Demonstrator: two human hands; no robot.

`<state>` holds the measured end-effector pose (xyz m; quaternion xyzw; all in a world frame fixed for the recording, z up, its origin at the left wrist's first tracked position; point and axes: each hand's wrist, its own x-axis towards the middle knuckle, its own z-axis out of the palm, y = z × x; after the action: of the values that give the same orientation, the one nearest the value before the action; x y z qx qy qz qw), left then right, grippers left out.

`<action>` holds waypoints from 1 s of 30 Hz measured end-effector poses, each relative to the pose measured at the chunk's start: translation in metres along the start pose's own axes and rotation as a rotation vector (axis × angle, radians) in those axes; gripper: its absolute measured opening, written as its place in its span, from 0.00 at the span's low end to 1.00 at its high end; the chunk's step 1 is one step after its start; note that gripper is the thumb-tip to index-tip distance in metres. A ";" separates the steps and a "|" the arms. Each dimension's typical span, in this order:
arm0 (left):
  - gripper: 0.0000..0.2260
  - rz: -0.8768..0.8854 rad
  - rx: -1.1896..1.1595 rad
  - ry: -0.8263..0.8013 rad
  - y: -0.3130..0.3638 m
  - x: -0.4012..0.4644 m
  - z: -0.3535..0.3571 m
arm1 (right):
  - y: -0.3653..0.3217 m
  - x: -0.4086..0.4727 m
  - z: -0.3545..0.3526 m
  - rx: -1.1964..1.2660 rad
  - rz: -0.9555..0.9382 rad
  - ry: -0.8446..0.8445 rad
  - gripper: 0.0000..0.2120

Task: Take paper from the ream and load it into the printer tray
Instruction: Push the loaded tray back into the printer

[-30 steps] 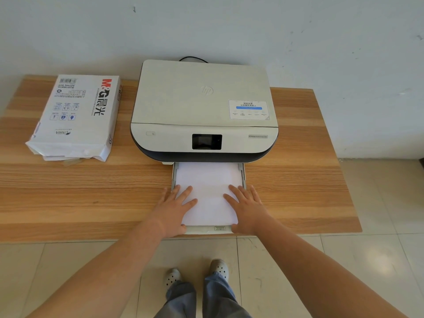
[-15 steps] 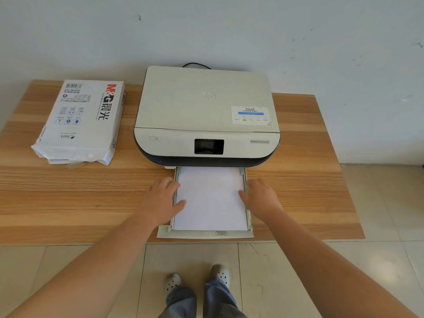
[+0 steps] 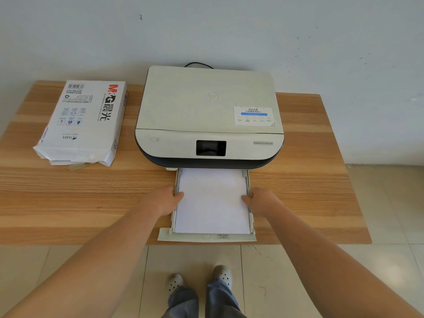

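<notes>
- Printer tray (image 3: 207, 237): pulled out from under the printer (image 3: 208, 115), its front lip overhanging the near edge of the wooden table (image 3: 309, 191).
- Paper (image 3: 212, 200): a white stack lies flat inside the tray, between the two side rails, its far end running under the printer body.
- My left hand (image 3: 164, 200): set against the tray's left rail about halfway along it, thumb tip lying over the rail onto the left margin of the paper. Fingers are curled down on the outer side of the rail; I cannot tell whether they close on it.
- My right hand (image 3: 260, 200): mirrored on the right rail, thumb tip on the right margin of the paper, fingers bent down outside the rail. Hold on the rail likewise not determinable.
- The paper lies between my two hands, touched only at its side margins.
- Ream (image 3: 85, 120): opened white wrapper, lying flat at the table's far left, well apart from both hands.
</notes>
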<state>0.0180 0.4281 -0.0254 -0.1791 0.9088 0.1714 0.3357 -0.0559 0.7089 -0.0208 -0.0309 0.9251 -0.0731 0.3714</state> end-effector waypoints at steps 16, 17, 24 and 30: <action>0.13 0.025 -0.015 0.028 0.009 0.016 -0.003 | 0.001 0.017 0.000 0.061 0.014 0.044 0.12; 0.13 0.026 -0.025 0.034 0.010 0.017 -0.003 | 0.001 0.017 0.000 0.059 0.008 0.045 0.10; 0.12 0.010 -0.070 0.035 0.010 0.022 -0.002 | -0.002 0.020 -0.002 0.020 0.005 0.026 0.10; 0.11 0.003 -0.040 0.072 0.011 0.021 0.001 | -0.001 0.021 -0.001 0.009 0.012 0.027 0.13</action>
<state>-0.0016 0.4334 -0.0380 -0.1903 0.9170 0.1837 0.2986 -0.0716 0.7058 -0.0343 -0.0229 0.9298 -0.0755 0.3595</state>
